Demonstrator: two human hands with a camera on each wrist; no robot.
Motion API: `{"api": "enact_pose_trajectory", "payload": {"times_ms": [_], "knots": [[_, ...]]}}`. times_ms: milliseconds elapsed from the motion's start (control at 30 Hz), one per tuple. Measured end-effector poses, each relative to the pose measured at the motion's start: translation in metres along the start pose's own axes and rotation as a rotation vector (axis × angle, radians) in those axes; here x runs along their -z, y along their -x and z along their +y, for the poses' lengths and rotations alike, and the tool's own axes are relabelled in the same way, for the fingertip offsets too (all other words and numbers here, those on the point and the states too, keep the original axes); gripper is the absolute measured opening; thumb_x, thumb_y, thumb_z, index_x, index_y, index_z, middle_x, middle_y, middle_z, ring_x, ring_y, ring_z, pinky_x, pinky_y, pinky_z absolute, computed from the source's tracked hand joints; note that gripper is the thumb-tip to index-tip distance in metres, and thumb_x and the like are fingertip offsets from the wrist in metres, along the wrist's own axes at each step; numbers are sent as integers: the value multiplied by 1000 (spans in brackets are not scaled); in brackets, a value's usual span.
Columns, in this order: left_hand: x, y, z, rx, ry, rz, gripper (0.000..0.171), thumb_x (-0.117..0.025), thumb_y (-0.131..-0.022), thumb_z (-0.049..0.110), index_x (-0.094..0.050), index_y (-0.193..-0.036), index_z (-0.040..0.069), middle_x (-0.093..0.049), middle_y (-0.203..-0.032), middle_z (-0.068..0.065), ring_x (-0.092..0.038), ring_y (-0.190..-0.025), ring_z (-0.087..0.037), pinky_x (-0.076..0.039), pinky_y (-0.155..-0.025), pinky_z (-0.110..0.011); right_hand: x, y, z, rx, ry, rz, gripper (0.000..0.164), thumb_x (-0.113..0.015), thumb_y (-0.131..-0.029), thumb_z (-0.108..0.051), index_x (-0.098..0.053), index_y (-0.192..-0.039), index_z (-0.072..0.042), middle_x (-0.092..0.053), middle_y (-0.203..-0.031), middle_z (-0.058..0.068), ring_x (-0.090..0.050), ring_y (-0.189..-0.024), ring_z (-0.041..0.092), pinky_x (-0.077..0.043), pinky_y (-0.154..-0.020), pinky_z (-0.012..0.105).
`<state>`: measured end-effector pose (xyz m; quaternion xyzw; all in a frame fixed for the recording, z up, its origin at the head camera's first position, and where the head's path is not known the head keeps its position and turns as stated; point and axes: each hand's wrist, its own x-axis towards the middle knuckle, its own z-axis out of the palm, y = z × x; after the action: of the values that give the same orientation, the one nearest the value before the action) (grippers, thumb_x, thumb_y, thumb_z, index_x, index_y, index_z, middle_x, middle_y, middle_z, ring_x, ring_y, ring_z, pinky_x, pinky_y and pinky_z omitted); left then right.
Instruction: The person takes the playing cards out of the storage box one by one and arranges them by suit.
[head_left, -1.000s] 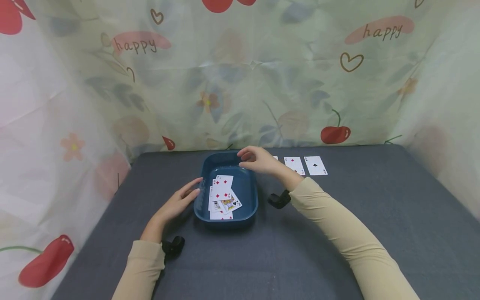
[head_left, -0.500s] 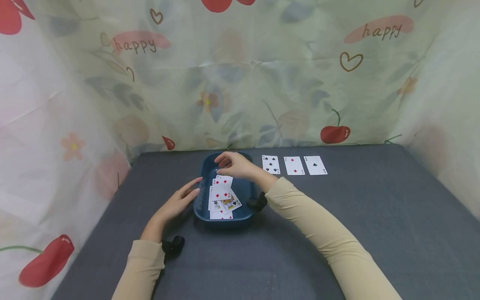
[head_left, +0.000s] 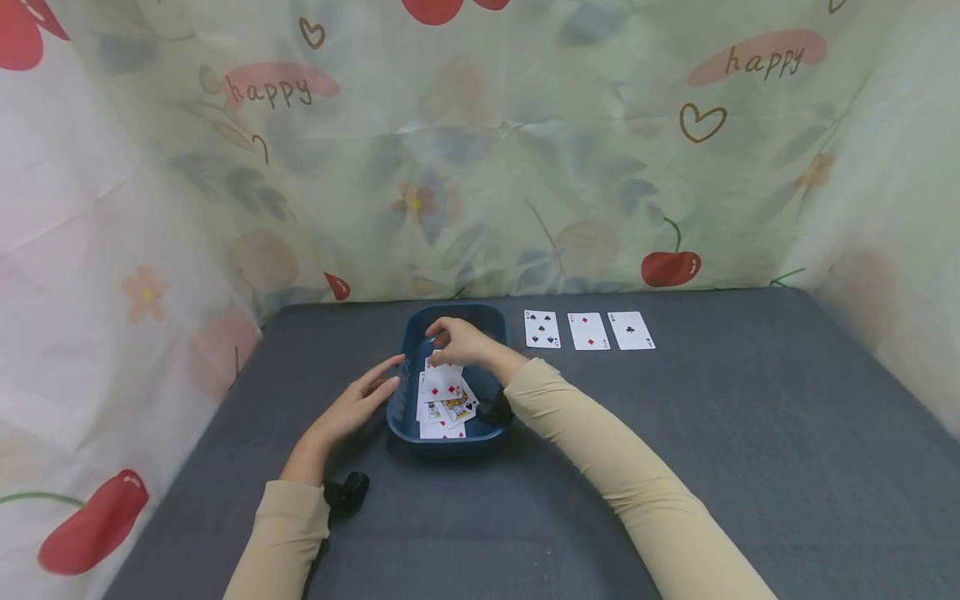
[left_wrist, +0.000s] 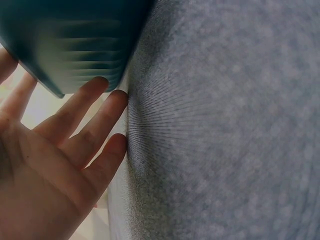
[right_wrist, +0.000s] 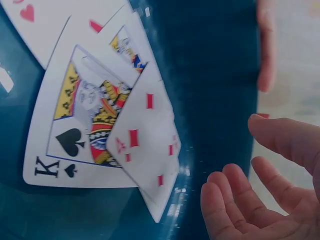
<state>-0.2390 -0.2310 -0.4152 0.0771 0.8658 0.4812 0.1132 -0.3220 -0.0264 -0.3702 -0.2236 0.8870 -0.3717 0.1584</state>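
Observation:
A dark blue plastic bin [head_left: 450, 447] stands on the table with a loose pile of playing cards inside. On top lies a diamonds card [right_wrist: 145, 135], overlapping a king of spades [right_wrist: 75, 165]; more cards show beneath. My right hand [head_left: 463, 342] is over the far end of the pile, thumb and fingers apart, overlapping the diamonds card's top edge in the head view. Between thumb and fingers in the right wrist view there is nothing. My left hand [head_left: 356, 408] rests at the bin's left side, straight fingers [left_wrist: 85, 102] at its ribbed outer wall.
Right of the bin, three face-up cards lie in a row along the table's back: a spades card [head_left: 542, 330], a two of diamonds [head_left: 588, 332] and a club card [head_left: 631, 331]. A dark grey cloth [head_left: 600, 500] covers the table. Patterned curtains [head_left: 480, 167] hang behind it.
My right hand has moved left from the bin's far right rim, then down and nearer over the pile. The spades card in the row has come fully into sight. My left hand has stayed put.

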Motion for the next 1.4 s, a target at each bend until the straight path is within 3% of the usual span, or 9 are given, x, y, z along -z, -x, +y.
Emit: {"api": "enact_pose_trajectory", "payload": {"times_ms": [167, 333, 600, 1067, 1400], "knots": [[0, 0, -1, 8, -3, -4, 53, -39, -98, 46, -26, -147, 32, -22, -156, -10, -28, -140, -37, -22, -110, -62, -6, -4, 4, -44, 49, 2, 50, -70, -81, -13, -51, -127, -6, -57, -125, 18, -56, -113, 29, -49, -92, 38], [-1, 0, -2, 21, -3, -1, 52, -40, -98, 45, -26, -146, 33, -21, -156, -9, -26, -141, -37, -21, -110, -62, -13, -6, 9, -86, 82, 5, 58, -74, -76, -10, -49, -129, -7, -56, -127, 17, -54, -117, 29, -47, -97, 40], [-1, 0, 0, 11, -1, 0, 51, -39, -98, 44, -26, -147, 32, -21, -156, -9, -26, -141, -37, -21, -111, -61, -18, -4, 9, -113, 251, -67, 78, -81, -70, -17, -41, -137, -11, -48, -138, 13, -44, -129, 29, -37, -108, 42], [-1, 0, -2, 12, -13, -2, 50, -39, -99, 42, -26, -146, 34, -21, -156, -9, -27, -141, -37, -21, -110, -62, -21, -1, 8, -160, 312, -73, 85, -83, -68, -22, -38, -140, -16, -41, -142, 13, -37, -132, 32, -35, -107, 50], [-1, 0, -1, 23, -14, -4, 50, -39, -99, 43, -26, -146, 35, -21, -156, -9, -28, -140, -36, -20, -110, -63, -20, 0, 9, -156, 360, -93, 87, -86, -64, -29, -42, -137, -17, -40, -141, 14, -35, -131, 33, -33, -108, 50]]}}
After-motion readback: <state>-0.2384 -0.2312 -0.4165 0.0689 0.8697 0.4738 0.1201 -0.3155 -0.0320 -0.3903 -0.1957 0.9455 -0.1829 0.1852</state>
